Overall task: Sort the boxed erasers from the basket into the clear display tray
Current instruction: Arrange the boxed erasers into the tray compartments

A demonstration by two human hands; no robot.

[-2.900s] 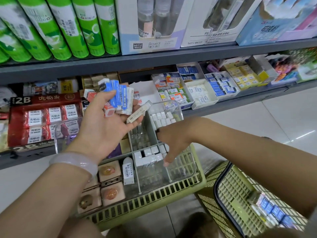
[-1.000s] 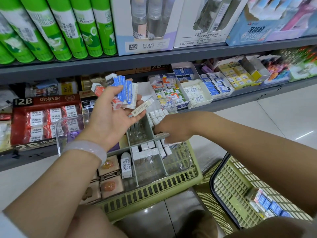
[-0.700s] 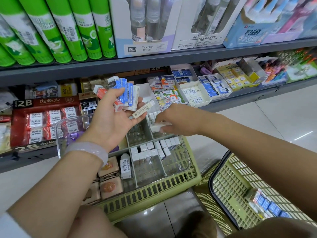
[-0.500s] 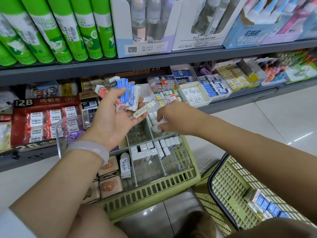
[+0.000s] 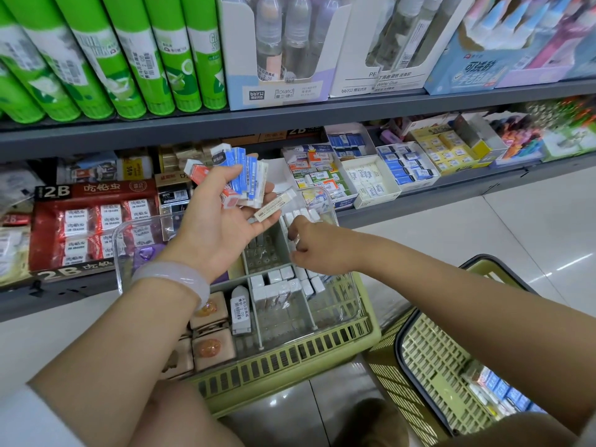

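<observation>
Clear tray (image 5: 350,312) sits on a green crate (image 5: 290,359) below the shelf (image 5: 290,119). Your left hand (image 5: 225,221) is palm up, fingers curled round a fan of boxed erasers (image 5: 243,179), blue, red and white, with one beige eraser (image 5: 274,206) lying on the fingertips. Your right hand (image 5: 309,246) reaches into the tray's far right compartment, fingers curled down among white erasers (image 5: 280,285); can't tell if it pinches one. Basket (image 5: 435,366) stands on the floor at right, more boxed erasers inside. Bracelet (image 5: 174,279) on left wrist.
</observation>
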